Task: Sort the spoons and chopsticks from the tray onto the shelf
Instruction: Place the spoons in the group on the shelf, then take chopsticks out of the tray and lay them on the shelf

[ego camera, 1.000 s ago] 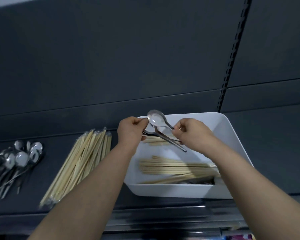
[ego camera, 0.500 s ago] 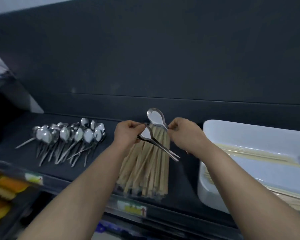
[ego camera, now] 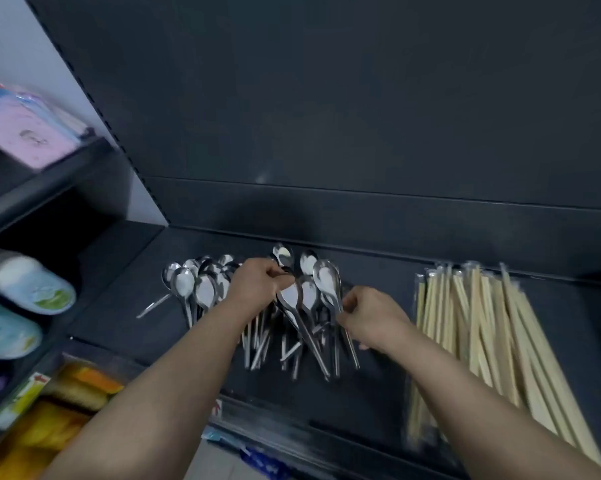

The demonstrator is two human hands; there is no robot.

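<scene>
- Head view: the left hand [ego camera: 257,287] pinches the bowl end of one spoon [ego camera: 291,295]. The right hand [ego camera: 372,317] pinches the handle of a second spoon [ego camera: 327,277]. Both are at the spoon pile [ego camera: 202,289] on the shelf [ego camera: 119,306], with the chopsticks [ego camera: 482,327] well apart to the right.
- To finish well, lay both with bowls toward the back and handles parallel to the pile. Let go only once they rest.
</scene>
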